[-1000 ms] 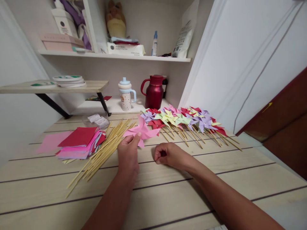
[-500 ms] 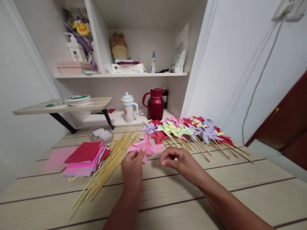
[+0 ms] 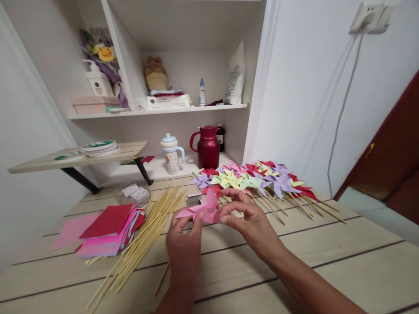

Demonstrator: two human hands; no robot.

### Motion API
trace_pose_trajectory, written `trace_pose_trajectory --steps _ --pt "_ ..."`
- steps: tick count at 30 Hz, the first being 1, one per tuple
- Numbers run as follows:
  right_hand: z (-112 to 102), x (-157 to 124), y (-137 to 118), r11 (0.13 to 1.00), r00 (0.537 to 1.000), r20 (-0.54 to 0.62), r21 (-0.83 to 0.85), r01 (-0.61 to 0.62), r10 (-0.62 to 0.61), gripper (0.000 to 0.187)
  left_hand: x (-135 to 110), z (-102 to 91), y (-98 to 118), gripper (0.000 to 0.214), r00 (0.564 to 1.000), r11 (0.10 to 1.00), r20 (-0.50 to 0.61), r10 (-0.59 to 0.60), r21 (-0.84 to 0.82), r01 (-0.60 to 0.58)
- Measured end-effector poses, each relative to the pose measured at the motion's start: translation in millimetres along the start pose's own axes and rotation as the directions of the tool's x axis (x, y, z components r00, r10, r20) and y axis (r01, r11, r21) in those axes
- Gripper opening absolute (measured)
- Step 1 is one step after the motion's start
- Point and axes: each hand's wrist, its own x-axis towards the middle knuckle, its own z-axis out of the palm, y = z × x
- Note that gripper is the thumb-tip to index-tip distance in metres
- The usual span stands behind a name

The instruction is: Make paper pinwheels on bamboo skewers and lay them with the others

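Observation:
A pink paper pinwheel (image 3: 209, 209) is held up above the table, tilted on edge. My left hand (image 3: 185, 237) pinches its left side between thumb and fingers. At the pinwheel's right side, my right hand (image 3: 244, 213) has thumb and index finger pressed together, close against the paper. What sits between those fingertips is too small to name. A thin stick (image 3: 162, 279) shows just left of my left wrist. Behind the pinwheel, a small grey object (image 3: 194, 199) is partly hidden.
Loose bamboo sticks (image 3: 140, 244) and stacked colored paper sheets (image 3: 108, 222) lie left. Finished pinwheels on sticks (image 3: 248, 179) lie at the back right. A clear container (image 3: 134, 194), a cup (image 3: 172, 157), a red jug (image 3: 208, 150) and a small raised shelf (image 3: 131, 150) stand behind.
My right hand has come in from apart to the pinwheel's right side. The pinwheel has tilted from facing me to edge-on. The view has shifted slightly.

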Motion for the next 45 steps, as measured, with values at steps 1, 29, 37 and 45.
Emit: trace_pose_trajectory --steps 1,29,37,45 --pt "1 0 0 1.0 1.0 0.005 0.009 -0.005 0.005 0.004 0 0.8 -1 0.009 1.0 1.0 0.004 0.005 -0.013 -0.005" --pt "10 -1 4 0.997 0.997 0.044 0.051 0.055 -0.057 0.007 -9 3.7 9 0.005 0.998 0.995 0.003 0.058 -0.083 -0.057" --pt "11 -3 2 0.997 0.998 0.004 0.042 0.058 -0.058 0.005 -10 6.0 6 0.005 0.994 0.987 0.014 0.109 -0.12 -0.107" --pt "12 -3 4 0.999 0.999 -0.013 0.02 0.044 -0.043 0.008 -10 4.2 13 0.006 0.997 0.987 0.072 0.024 -0.16 -0.012"
